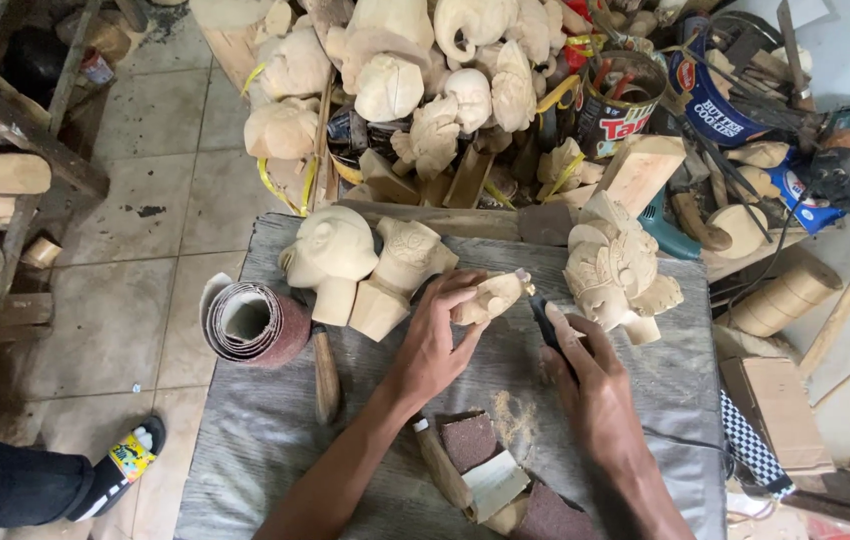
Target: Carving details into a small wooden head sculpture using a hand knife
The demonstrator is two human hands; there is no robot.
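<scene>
**Small carving held at bench, tool gripped beside it**

A small pale carving (490, 297) is held in the left hand (435, 345), just above the grey-covered bench (265, 430), near its far middle. Fingers (460, 290) are curled round the piece, closed on it. A dark tool (545, 325) is gripped in the right hand (595, 385), fingers wrapped shut on the handle; the tip is pointed at the carving's right end. Contact cannot be told.

Two unfinished heads (330, 255) (405, 265) are set upright just left of the left hand, touching each other. A finished, ornate head (615, 270) is set just right of the tool. A sandpaper roll (250, 322) is laid at the bench's left edge, a wooden handle (326, 375) beside it. Sandpaper pieces (470, 440) and sawdust (515, 415) are seen between the forearms. Rough carvings (415, 70) are piled behind the bench, tins (620, 100) of tools beside them. A sandalled foot (120, 465) is seen on the tiled floor at lower left.
</scene>
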